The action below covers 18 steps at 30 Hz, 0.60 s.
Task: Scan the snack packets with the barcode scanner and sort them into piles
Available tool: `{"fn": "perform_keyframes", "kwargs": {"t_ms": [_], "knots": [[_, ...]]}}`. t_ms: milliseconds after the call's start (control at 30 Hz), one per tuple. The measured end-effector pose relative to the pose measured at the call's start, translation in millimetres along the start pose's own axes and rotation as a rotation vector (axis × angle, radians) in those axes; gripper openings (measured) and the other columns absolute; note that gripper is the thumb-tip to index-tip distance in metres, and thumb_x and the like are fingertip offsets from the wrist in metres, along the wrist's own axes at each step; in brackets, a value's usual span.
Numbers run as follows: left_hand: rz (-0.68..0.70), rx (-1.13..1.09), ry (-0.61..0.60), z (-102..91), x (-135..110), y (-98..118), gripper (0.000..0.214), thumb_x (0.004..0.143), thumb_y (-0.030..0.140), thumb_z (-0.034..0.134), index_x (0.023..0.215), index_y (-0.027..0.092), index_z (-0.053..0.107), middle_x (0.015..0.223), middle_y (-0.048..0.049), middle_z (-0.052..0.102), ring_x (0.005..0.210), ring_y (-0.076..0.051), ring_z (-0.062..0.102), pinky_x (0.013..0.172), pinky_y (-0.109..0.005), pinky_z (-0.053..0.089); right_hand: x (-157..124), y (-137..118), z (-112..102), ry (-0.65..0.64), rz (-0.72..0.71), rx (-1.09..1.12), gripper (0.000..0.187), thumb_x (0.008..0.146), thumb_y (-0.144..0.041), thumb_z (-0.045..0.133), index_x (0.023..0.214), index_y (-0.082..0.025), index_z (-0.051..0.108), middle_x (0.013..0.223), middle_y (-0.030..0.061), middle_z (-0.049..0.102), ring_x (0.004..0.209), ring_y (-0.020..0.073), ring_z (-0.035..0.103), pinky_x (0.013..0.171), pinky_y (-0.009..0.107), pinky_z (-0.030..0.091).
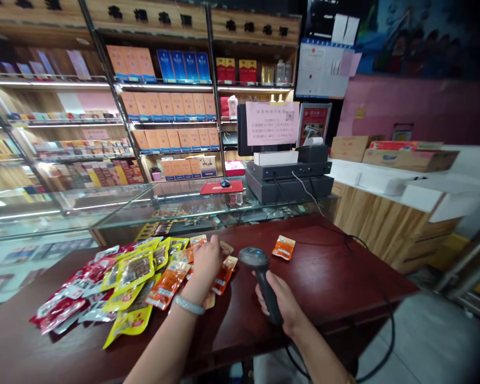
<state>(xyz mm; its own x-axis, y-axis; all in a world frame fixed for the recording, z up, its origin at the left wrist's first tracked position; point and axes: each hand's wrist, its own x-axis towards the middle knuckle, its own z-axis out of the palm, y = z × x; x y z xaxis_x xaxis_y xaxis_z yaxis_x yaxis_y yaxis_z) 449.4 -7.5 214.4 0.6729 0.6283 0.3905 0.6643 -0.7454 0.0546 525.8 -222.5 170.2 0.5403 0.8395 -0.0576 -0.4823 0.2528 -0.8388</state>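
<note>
Right hand [286,305]: closed around the handle of 1 black scanner [263,280], held over the bench [332,288].
Left hand [208,260]: was over the orange packets [168,284]; whether it gripped any could not be told.
Lone orange packet [284,248]: 1, lay beyond the scanner.
Pile, left: yellow packets [134,271] and red packets [66,314] overlapped.
Behind: 1 glass case [172,198].

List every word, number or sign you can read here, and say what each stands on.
"200": pink sheet on the monitor.
"500": lower on that sheet.
Too small or blurred: the sheet's other characters, packets, shelf boxes, wall notice, red framed sign.
</note>
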Motion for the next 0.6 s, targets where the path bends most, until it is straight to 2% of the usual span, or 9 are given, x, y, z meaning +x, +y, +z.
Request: {"fn": "perform_keyframes", "kwargs": {"t_ms": [100,200,333,400,533,600], "knots": [[0.021,-0.051,0.141,-0.3,9,8,0.028,0.088,0.038,0.052,0.102,0.016,0.061,0.085,-0.0127,0.070,0.091,-0.029,0.065,0.097,-0.043,0.035,0,3,-1,0.021,-0.075,-0.029,0.047,0.081,-0.062,0.065,0.091,-0.017,0.058,0.058,-0.0053,0.051,0.041,0.0052,0.038,0.038,0.017,0.028],[0.056,-0.170,0.195,1.0,21,11,0.023,0.092,0.032,0.046,0.096,0.019,0.065,0.086,-0.0109,0.071,0.090,-0.025,0.065,0.093,-0.038,0.038,2,5,-4,0.031,-0.099,-0.072,0.046,0.084,-0.062,0.062,0.078,-0.017,0.055,0.056,-0.0046,0.050,0.041,0.0048,0.039,0.038,0.017,0.028],[0.115,-0.546,0.318,7.5,27,15,0.028,0.096,0.031,0.039,0.098,0.021,0.065,0.092,-0.0062,0.070,0.089,-0.019,0.062,0.082,-0.028,0.041,3,5,-6,0.055,-0.094,-0.016,0.046,0.083,-0.063,0.062,0.082,-0.017,0.056,0.057,-0.0047,0.051,0.040,0.0046,0.038,0.038,0.017,0.028],[0.044,-0.774,0.379,13.6,26,18,0.029,0.097,0.035,0.037,0.097,0.021,0.063,0.088,-0.0030,0.067,0.082,-0.016,0.059,0.075,-0.024,0.042,3,6,-6,0.067,-0.093,0.018,0.045,0.082,-0.062,0.063,0.088,-0.018,0.058,0.058,-0.0048,0.052,0.041,0.0048,0.038,0.038,0.016,0.028],[-0.240,-1.078,0.458,27.3,28,18,0.030,0.097,0.040,0.039,0.084,0.019,0.056,0.075,0.0020,0.056,0.072,-0.012,0.052,0.069,-0.021,0.043,0,7,-7,0.050,-0.109,0.007,0.043,0.086,-0.060,0.061,0.091,-0.018,0.059,0.060,-0.0043,0.052,0.043,0.0056,0.039,0.040,0.017,0.030],[-0.421,-1.233,0.378,30.9,32,16,0.029,0.097,0.038,0.040,0.080,0.019,0.053,0.072,0.0024,0.054,0.072,-0.011,0.053,0.068,-0.021,0.045,-2,7,-7,0.048,-0.120,-0.011,0.043,0.087,-0.059,0.060,0.095,-0.017,0.061,0.062,-0.0036,0.053,0.044,0.0062,0.039,0.040,0.018,0.031]]}}
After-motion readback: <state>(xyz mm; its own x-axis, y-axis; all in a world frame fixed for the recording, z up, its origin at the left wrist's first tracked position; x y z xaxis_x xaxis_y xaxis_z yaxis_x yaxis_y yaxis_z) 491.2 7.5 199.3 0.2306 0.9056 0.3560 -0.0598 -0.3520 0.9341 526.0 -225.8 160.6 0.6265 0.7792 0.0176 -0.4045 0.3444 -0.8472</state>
